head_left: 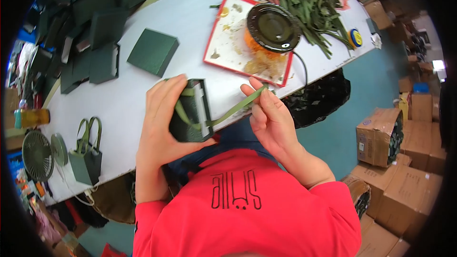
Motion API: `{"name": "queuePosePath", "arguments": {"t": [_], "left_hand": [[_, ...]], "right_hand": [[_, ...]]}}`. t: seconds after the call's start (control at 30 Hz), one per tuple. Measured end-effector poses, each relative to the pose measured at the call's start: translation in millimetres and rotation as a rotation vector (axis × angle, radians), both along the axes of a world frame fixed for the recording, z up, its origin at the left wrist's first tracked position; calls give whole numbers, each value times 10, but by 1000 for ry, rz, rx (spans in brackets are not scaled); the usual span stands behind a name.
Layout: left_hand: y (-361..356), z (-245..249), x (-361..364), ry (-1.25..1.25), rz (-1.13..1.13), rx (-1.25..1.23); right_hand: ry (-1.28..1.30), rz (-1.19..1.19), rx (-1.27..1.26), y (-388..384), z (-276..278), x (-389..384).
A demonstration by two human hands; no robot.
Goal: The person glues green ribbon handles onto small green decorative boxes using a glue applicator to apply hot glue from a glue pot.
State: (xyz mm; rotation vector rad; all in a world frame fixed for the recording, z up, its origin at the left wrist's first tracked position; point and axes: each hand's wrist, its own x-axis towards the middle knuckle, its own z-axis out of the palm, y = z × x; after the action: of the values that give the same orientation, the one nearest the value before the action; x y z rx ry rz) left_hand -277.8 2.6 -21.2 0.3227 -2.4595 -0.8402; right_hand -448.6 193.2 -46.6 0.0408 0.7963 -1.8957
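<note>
My left hand (161, 119) is wrapped round a small dark green box (193, 114) near the table's front edge. A light green ribbon (235, 109) runs from the box to my right hand (273, 119), which pinches its free end between thumb and forefinger. Beyond my right hand lies a red-edged white board (227, 38) with brownish stains, and a round black-topped pot (273, 27) with an orange body stands on it. A closed dark green box (153, 52) sits on the table beyond my left hand.
Many dark green boxes (107, 27) are piled at the back left. Green ribbons (304, 2) lie heaped at the back right, near a yellow-blue roll (355, 38). At left are a handled green bag (86, 165) and a fan (38, 155). Cartons (407, 192) stand at right.
</note>
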Motion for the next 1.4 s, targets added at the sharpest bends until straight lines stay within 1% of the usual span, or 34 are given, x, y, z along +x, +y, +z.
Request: {"name": "queuePosePath", "arguments": {"t": [0.07,0.1,0.17,0.2,0.23,0.43,0.53,0.63,0.77,0.87,1.07,1.4], "left_hand": [[-12,-25,36,-7,7,-15],[-5,4,50,-17,9,4],[-25,-10,107,-46,28,3],[-30,-21,129,-57,42,16],[-29,-24,147,-67,52,23],[-63,-79,252,-131,106,17],[-56,-54,251,-140,88,29],[-28,-27,202,-123,41,34],[7,-9,110,-115,-19,40],[52,21,22,-102,-58,53],[106,59,-88,-61,-114,46],[119,42,-85,-66,-110,24]], "right_hand": [[3,-123,69,10,32,-88],[11,-154,28,39,14,-136],[48,-208,43,78,1,-217],[62,-229,50,98,-14,-252],[64,-232,1,126,-44,-285],[94,-319,40,106,-48,-333],[186,-307,53,87,-35,-360],[331,-286,47,43,-30,-437],[524,-247,198,-29,27,-604],[607,-227,261,-87,23,-721],[632,-188,316,-155,29,-817],[511,-183,357,-183,5,-861]]}}
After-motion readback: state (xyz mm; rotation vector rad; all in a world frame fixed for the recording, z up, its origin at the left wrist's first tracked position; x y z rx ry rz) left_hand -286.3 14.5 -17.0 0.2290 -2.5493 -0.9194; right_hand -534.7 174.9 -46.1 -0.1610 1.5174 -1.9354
